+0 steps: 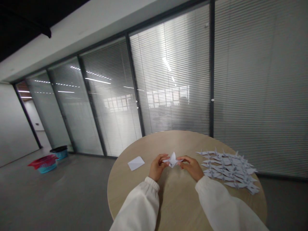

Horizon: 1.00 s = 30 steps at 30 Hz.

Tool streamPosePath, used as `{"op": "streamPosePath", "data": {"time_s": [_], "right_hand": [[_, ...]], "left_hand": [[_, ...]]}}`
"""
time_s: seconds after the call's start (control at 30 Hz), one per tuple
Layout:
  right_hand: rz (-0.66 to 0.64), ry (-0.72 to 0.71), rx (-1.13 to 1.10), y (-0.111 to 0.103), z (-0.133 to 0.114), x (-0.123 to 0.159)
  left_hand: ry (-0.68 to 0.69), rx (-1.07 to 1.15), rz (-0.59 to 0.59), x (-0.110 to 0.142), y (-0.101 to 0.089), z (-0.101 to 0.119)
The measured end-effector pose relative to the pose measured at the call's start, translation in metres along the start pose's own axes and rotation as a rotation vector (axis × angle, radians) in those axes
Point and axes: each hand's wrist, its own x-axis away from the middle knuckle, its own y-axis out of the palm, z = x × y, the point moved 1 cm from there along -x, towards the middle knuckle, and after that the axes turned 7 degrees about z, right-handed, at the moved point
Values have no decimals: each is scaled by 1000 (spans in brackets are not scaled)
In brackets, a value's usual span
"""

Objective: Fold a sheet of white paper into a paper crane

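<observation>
Between my left hand (158, 166) and my right hand (191, 167) is a white folded paper crane (172, 160), held up a little above the round wooden table (178, 199). Fingers of both hands pinch its opposite sides, and its lower part is partly hidden by them. To the left of my left hand, a square sheet of white paper (136, 163) lies flat on the table. A large group of finished-looking paper cranes (228, 170) lies overlapped in rows on the table's right side, beyond my right hand.
Glass partitions with slatted blinds (168, 80) run behind the table. On the grey floor to the left stand a blue basket with a red cloth (44, 164) and a black-rimmed blue bin (59, 152). White sleeves (216, 205) cover both my forearms.
</observation>
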Motion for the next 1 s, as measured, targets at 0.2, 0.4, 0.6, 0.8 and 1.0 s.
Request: {"op": "streamPosePath", "data": {"time_s": [0.2, 0.4, 0.6, 0.8, 1.0], "right_hand": [[-3, -5, 28, 2, -4, 2], [-11, 26, -43, 6, -5, 2], [-20, 43, -104, 6, -3, 2], [-17, 19, -131, 6, 0, 1], [26, 36, -116, 5, 2, 0]], "left_hand": [[-13, -6, -8, 1, 1, -1], [-50, 48, 7, 3, 3, 4], [-99, 91, 10, 4, 5, 3], [-194, 131, 38, 2, 3, -2], [-194, 127, 16, 2, 6, 3]]}}
